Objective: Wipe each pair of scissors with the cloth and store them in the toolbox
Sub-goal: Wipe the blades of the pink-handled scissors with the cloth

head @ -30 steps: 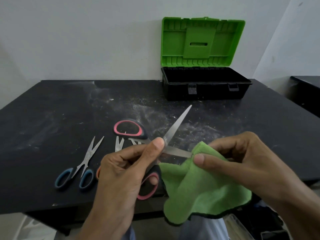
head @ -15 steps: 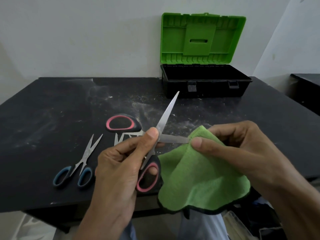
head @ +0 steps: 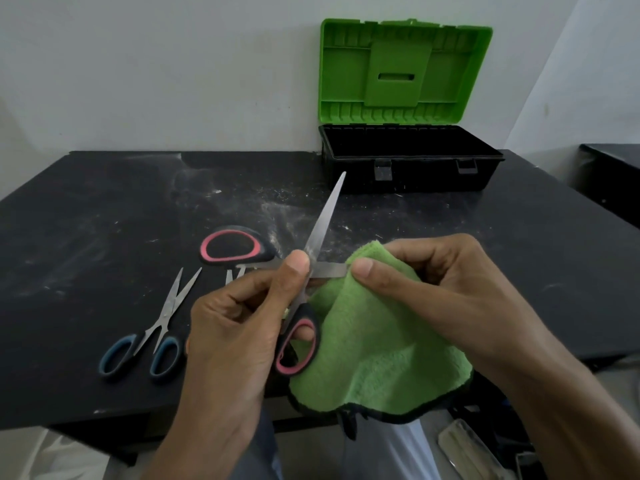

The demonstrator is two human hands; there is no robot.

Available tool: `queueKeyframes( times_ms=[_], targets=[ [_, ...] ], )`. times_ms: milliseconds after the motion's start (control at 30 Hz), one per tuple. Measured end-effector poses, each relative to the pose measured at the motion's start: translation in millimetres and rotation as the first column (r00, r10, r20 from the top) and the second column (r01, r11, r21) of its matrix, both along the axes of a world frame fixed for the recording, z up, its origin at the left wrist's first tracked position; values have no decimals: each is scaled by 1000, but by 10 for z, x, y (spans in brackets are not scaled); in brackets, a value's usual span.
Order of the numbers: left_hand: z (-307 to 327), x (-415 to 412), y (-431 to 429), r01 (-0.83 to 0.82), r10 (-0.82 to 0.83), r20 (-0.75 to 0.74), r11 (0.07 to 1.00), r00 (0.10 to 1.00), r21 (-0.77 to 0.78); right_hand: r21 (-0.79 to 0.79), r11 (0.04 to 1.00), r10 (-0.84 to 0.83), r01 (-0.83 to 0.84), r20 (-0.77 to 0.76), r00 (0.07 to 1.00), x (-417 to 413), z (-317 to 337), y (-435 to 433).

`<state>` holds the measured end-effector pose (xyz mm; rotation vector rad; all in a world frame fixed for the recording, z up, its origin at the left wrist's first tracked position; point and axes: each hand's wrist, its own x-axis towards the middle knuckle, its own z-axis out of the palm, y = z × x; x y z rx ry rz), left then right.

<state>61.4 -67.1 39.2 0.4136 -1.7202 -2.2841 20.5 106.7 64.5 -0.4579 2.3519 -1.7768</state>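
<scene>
- Three pairs of scissors, one green cloth (head: 374,358), one open toolbox (head: 408,161) well beyond my hands.
- My left hand (head: 235,327) grips the pink-handled scissors (head: 323,216), spread wide.
- My right hand (head: 440,285) pinches the cloth round one blade.
- The blue-handled scissors (head: 162,320) lie on the table (head: 86,220) to my left.
- Only the third pair's tips (head: 229,277) show.

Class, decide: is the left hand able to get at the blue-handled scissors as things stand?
Probably not yet. The blue-handled scissors lie uncovered on the table just beside the left hand, but that hand is gripping the pink-handled scissors and is not free.
</scene>
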Motion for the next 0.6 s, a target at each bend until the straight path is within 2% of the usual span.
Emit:
queueKeyframes(
  times_ms=[167,367,500,600],
  targets=[
    [46,-33,-39,-17,18,-18,1000,1000,13,44,999,5,0,-107,994,-14,22,-19],
    [83,6,-72,22,-31,76,993,997,119,25,1000,5,-3,-54,999,10,45,75],
    [99,-10,-123,-5,-9,94,989,996,146,-28,997,-68,66,-83,994,30,59,152],
    [101,-18,-82,36,-52,103,988,993,150,-38,998,-48,45,-98,994,43,58,112]
  ],
)
